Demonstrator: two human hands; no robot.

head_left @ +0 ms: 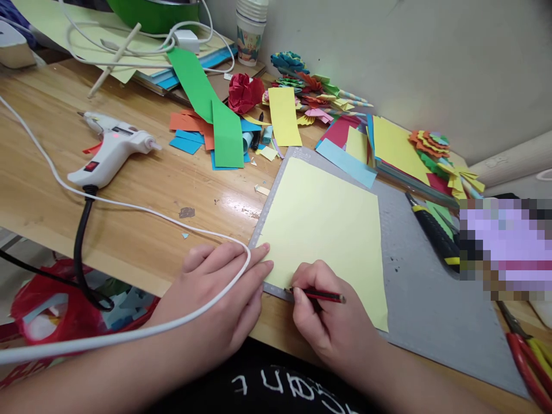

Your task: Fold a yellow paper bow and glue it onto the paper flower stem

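A sheet of pale yellow paper (325,224) lies on a grey cutting mat (414,287). My right hand (334,305) is closed on a short red and black pencil (323,295), its tip at the paper's near-left edge. My left hand (219,287) lies with fingers stretched out, the fingertips touching the lower left corner of the sheet and the mat's ruled edge. It holds nothing that I can see. A white cable (202,307) crosses in front of my left hand.
A white glue gun (116,146) lies at left. Green paper strips (227,135), a red paper flower (245,93) and several paper flowers (310,86) are at the back. A yellow-black cutter (435,236) and red-handled scissors (528,362) lie right; a red bag (47,287) hangs below left.
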